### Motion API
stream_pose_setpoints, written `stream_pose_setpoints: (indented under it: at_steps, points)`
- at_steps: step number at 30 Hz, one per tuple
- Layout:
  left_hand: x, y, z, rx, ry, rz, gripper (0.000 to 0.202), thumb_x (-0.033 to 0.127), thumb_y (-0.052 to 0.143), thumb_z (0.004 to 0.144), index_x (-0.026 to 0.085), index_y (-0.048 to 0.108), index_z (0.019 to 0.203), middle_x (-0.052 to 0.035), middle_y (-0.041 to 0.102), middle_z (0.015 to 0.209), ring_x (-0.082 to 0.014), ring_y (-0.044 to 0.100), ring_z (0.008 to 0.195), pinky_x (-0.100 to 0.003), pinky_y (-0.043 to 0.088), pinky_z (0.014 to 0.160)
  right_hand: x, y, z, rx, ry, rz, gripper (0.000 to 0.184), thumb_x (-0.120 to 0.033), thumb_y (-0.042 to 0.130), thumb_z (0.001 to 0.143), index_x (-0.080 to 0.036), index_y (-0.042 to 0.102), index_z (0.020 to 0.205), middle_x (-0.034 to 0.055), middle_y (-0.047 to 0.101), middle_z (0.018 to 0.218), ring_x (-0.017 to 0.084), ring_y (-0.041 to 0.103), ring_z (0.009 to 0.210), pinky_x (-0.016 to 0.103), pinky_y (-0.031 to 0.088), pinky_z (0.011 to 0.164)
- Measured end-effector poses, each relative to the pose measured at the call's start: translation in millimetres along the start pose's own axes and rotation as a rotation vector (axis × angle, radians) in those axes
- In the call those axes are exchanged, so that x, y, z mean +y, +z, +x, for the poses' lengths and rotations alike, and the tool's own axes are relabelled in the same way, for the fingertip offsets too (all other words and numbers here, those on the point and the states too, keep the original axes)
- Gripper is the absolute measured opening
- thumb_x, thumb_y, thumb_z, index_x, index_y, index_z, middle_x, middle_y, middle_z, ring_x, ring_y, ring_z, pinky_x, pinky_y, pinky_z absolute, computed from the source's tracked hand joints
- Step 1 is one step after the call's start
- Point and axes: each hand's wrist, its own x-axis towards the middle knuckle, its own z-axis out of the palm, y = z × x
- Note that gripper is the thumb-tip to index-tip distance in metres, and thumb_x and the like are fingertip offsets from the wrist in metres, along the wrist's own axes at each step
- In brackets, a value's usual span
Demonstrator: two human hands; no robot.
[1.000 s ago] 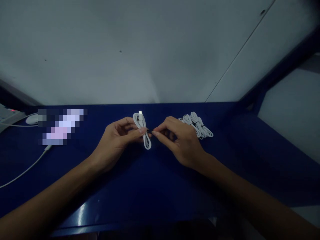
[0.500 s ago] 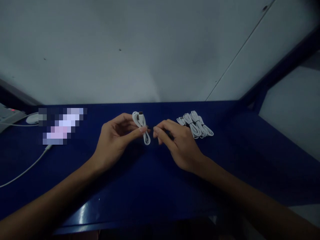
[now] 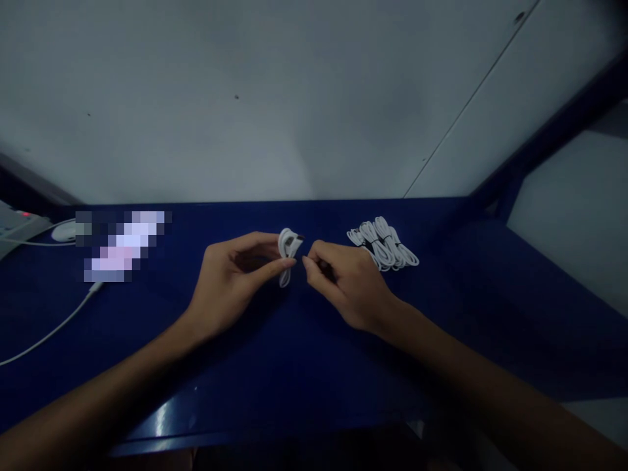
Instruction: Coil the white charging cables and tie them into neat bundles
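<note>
A small white cable bundle [image 3: 287, 252] is held above the blue table [image 3: 294, 353]. It is pinched by the left hand [image 3: 233, 278], with the thumb on one side and the fingers on the other. The bundle is folded into loops and is kept upright, with one end up and the loops hanging down. Something thin and dark can be seen at the top of the bundle, but what it is cannot be told.

The right hand [image 3: 350, 284] is seen just to the right of the cable bundle. Its fingers are curled in and its fingertips are brought close together, very near the bundle. Whether the bundle is touched by this hand cannot be told, because the light is dim. Nothing can be seen held in it.

A pile of white cables [image 3: 385, 245] is laid on the table to the right of the held bundle, past the right hand. These cables are tied up in loops too, and they are touched by no hand.

Far to the left of the bundle, a blurred patch [image 3: 122, 247] is seen on the table. A thin white wire [image 3: 49, 333] is stretched over the table below it. A pale wall [image 3: 275, 104] is seen behind the table.
</note>
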Motion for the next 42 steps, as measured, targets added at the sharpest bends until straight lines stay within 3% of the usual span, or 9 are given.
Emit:
stream_pose_setpoints:
  at_steps: [5,13,21,24,29,36,42]
  points:
    - [-1,-2.7,5,0.003,-0.191,-0.123,0.030,0.028,0.095,0.082,0.020,0.086,0.109,-0.0072,0.085,0.099,-0.0227,0.080,0.090,-0.033,0.066,0.087,5,0,0,0.061,-0.098,-0.134,0.006,-0.021,0.060,0.109,-0.018,0.064,0.105,0.0034,0.065,0.090,0.015,0.057,0.070,0.032,0.048,0.065]
    - [-7,-3.7,7,-0.069,-0.324,-0.266,0.028,0.030,0.093,0.085,0.017,0.086,0.108,-0.0110,0.084,0.104,-0.0201,0.078,0.084,-0.030,0.065,0.077,4,-4,0,0.057,-0.172,-0.195,0.018,-0.022,0.054,0.114,-0.019,0.072,0.111,0.0099,0.068,0.106,0.019,0.067,0.087,0.036,0.058,0.074]
    - [-6,-5.9,5,-0.210,-0.197,-0.196,0.032,0.026,0.088,0.090,0.023,0.086,0.121,-0.0083,0.084,0.115,-0.0222,0.078,0.101,-0.034,0.061,0.095,6,-11,6,-0.006,-0.091,-0.003,0.007,-0.019,0.066,0.109,-0.022,0.072,0.106,0.0052,0.068,0.102,0.019,0.065,0.090,0.035,0.055,0.078]
    - [-4,-7.3,4,-0.240,-0.146,-0.179,0.033,0.025,0.086,0.092,0.025,0.084,0.125,-0.0084,0.084,0.119,-0.0225,0.079,0.102,-0.034,0.062,0.094,7,-19,9,-0.020,-0.049,0.074,0.006,-0.020,0.074,0.104,-0.023,0.075,0.100,0.0023,0.071,0.093,0.019,0.063,0.088,0.034,0.052,0.075]
    - [2,-9.4,4,-0.227,-0.152,-0.223,0.034,0.021,0.087,0.091,0.025,0.084,0.124,-0.0081,0.085,0.114,-0.0216,0.080,0.099,-0.032,0.062,0.090,8,-23,11,-0.019,0.099,0.251,0.008,-0.030,0.077,0.103,-0.026,0.080,0.097,0.0020,0.071,0.094,0.018,0.064,0.081,0.032,0.047,0.063]
    - [3,-6.0,5,-0.173,-0.209,-0.369,0.026,0.022,0.087,0.092,0.020,0.085,0.117,-0.0085,0.084,0.106,-0.0188,0.078,0.092,-0.030,0.061,0.089,5,-19,11,0.047,0.186,0.363,0.008,-0.031,0.078,0.102,-0.026,0.082,0.098,0.0026,0.074,0.098,0.018,0.067,0.085,0.033,0.049,0.063]
    - [0,-5.5,7,-0.107,-0.218,-0.386,0.020,0.022,0.087,0.092,0.018,0.084,0.111,-0.0060,0.081,0.096,-0.0161,0.075,0.090,-0.025,0.058,0.084,3,-11,8,0.046,0.278,0.412,0.014,-0.037,0.078,0.102,-0.025,0.082,0.096,0.0021,0.075,0.097,0.016,0.066,0.075,0.032,0.049,0.059]
